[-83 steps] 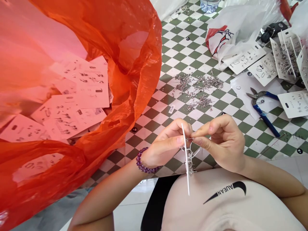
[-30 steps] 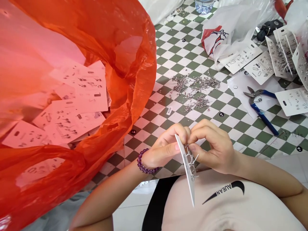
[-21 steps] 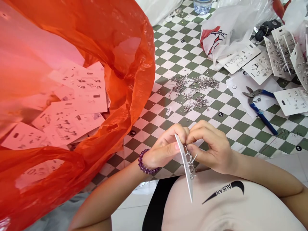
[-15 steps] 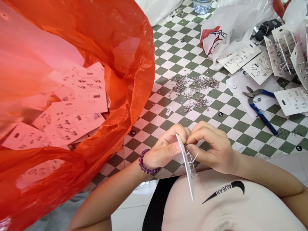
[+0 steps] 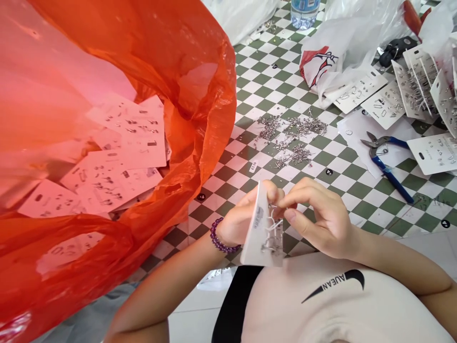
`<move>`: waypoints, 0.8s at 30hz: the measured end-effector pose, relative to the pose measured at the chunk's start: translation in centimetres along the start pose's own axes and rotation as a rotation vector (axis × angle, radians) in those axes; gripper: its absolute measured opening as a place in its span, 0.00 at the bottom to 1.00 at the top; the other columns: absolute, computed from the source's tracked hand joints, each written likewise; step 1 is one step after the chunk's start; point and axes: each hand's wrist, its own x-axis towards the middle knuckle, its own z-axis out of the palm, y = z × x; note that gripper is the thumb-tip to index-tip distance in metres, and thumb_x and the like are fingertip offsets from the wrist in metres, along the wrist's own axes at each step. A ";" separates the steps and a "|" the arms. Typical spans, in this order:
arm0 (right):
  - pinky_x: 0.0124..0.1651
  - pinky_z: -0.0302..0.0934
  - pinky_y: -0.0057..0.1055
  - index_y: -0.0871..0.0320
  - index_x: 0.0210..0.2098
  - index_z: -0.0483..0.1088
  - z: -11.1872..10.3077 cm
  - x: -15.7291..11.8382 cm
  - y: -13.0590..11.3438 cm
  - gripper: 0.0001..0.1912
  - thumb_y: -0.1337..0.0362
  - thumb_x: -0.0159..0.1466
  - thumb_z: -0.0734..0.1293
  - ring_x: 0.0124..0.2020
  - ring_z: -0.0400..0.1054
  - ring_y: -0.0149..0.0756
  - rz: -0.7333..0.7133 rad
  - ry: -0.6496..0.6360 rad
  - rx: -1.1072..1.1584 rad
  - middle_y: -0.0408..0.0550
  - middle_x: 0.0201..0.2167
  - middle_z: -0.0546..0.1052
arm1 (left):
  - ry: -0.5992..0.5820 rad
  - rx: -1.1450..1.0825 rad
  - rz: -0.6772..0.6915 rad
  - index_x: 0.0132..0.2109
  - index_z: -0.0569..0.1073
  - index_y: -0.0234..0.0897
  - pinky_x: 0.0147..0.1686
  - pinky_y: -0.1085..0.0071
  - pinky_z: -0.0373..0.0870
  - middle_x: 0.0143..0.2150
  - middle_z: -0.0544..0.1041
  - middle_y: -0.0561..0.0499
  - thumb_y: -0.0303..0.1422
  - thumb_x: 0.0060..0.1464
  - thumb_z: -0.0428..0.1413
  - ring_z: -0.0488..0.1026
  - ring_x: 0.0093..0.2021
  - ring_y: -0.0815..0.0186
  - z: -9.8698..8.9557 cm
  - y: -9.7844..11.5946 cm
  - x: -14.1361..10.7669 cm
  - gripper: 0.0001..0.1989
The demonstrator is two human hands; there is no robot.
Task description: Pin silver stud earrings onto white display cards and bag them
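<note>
My left hand [image 5: 233, 224], with a purple bead bracelet at the wrist, grips a white earring card [image 5: 253, 238] near its upper edge. Several silver earrings [image 5: 273, 233] stick out from the card's face, which is tilted toward the right. At the top of the card, the bent fingers of my right hand [image 5: 321, 216] come together beside my left fingertips. Anything between these right fingertips is too small to make out. Beyond my hands, loose small silver earring pieces [image 5: 300, 153] lie in piles on the checkered tabletop [image 5: 228, 183].
A large red plastic bag [image 5: 214, 119] holding earring cards [image 5: 139, 152] stands open at left. Blue-handled pliers [image 5: 391, 176] lie at right beside more earring cards [image 5: 437, 155]. Farther back are a white plastic bag [image 5: 342, 43] and a water bottle [image 5: 303, 14].
The card has turned from nearly edge-on so its earring side shows more, and its lower end has swung left. My right thumb has drawn slightly away from the card.
</note>
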 end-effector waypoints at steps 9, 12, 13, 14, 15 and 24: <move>0.34 0.64 0.26 0.60 0.38 0.66 -0.8 0.0 -0.7 0.08 0.73 0.66 0.57 0.33 0.66 0.28 -0.053 -0.038 -0.046 0.46 0.31 0.73 | 0.207 -0.208 0.010 0.36 0.72 0.37 0.29 0.73 0.62 0.24 0.58 0.56 0.39 0.39 0.64 0.56 0.25 0.72 0.2 0.0 -0.1 0.17; 0.38 0.65 0.28 0.59 0.38 0.65 -0.9 -0.1 -0.9 0.09 0.74 0.67 0.55 0.35 0.66 0.29 -0.018 -0.043 0.007 0.45 0.31 0.71 | 0.222 -0.216 0.013 0.37 0.72 0.36 0.29 0.73 0.62 0.25 0.59 0.56 0.37 0.41 0.63 0.56 0.25 0.72 0.3 0.2 -0.1 0.15; 0.38 0.65 0.28 0.59 0.37 0.65 -0.9 -0.1 -0.9 0.09 0.73 0.67 0.55 0.35 0.66 0.29 0.015 -0.036 0.068 0.45 0.31 0.71 | 0.228 -0.222 0.011 0.36 0.71 0.36 0.29 0.73 0.62 0.24 0.58 0.56 0.37 0.42 0.62 0.56 0.25 0.72 0.3 0.3 0.0 0.14; 0.38 0.64 0.27 0.58 0.37 0.66 -0.9 -0.1 -0.9 0.08 0.72 0.67 0.56 0.34 0.65 0.28 0.068 -0.030 0.163 0.44 0.31 0.70 | 0.230 -0.228 0.009 0.36 0.71 0.36 0.29 0.73 0.62 0.24 0.58 0.56 0.36 0.43 0.61 0.56 0.25 0.72 0.3 0.3 0.0 0.13; 0.38 0.64 0.27 0.58 0.36 0.66 -0.8 0.0 -0.7 0.06 0.69 0.67 0.58 0.33 0.64 0.27 0.138 -0.028 0.294 0.43 0.30 0.69 | 0.224 -0.233 0.010 0.36 0.71 0.36 0.29 0.74 0.62 0.24 0.58 0.56 0.36 0.43 0.61 0.56 0.25 0.72 0.2 0.4 0.0 0.13; 0.23 0.58 0.24 0.57 0.19 0.52 0.1 0.3 1.7 0.27 0.48 0.68 0.50 0.17 0.50 0.24 0.356 -0.454 1.746 0.37 0.17 0.53 | 0.136 -0.256 0.062 0.37 0.72 0.34 0.30 0.76 0.64 0.25 0.59 0.55 0.34 0.48 0.57 0.56 0.26 0.73 0.1 0.5 -0.2 0.10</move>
